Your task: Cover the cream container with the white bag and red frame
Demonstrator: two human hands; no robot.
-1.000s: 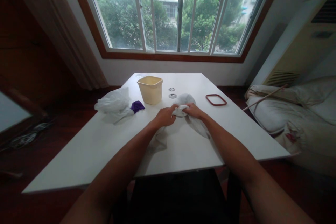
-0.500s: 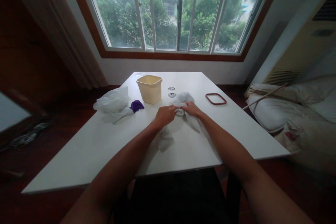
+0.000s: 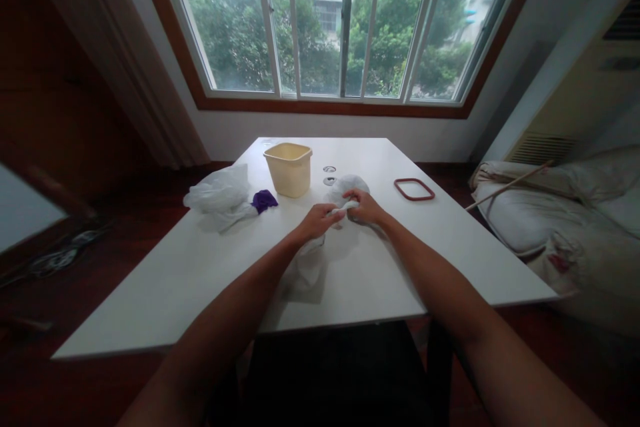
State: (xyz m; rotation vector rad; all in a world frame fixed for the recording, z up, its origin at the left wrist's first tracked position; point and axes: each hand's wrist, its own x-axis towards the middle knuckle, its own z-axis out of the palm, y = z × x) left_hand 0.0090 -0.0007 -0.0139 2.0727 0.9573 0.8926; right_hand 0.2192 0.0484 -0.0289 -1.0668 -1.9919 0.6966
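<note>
One white bag [image 3: 351, 183] pinched by left hand [image 3: 319, 219] and right hand [image 3: 365, 206], frame centre; twisted stretch held crosswise between, rounded bulk bunched nearer right hand.

A white table [image 3: 390, 267] carries a bag [image 3: 217, 195], tub [image 3: 291, 177] and red frame [image 3: 424, 199].

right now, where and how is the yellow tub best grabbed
Likely by the right side of the tub, at its rim, coming from above: it stands upright, mouth up, walls widening toward a lip, while the purple bundle lies close to its near left.
</note>
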